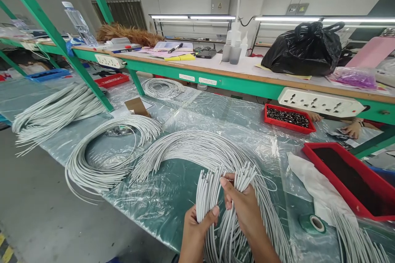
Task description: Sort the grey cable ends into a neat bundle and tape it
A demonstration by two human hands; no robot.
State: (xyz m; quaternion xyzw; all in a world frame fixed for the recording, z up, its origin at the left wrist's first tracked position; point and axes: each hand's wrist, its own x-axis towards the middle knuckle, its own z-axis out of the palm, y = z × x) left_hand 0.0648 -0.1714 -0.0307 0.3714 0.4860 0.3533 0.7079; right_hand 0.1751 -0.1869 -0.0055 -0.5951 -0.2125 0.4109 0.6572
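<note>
My left hand (200, 222) is closed round a bundle of thin white cables (207, 193), their cut ends pointing up. Just to its right, my right hand (242, 201) grips a second bundle of the same white cables (245, 174), its thumb and fingertips close to the left bundle's ends. Below the hands the lengths hang down and run together toward the bottom edge. Behind them a large curved bunch of white cables (191, 144) lies across the plastic-covered table (166, 209).
More cable coils (92, 164) lie on the left. On the right are a green tape roll (313, 224), a white cloth (308, 176), a red tray (348, 197) of dark material and a red tray of small parts (288, 119). Another person's hands (353, 129) show beneath the shelf (216, 84).
</note>
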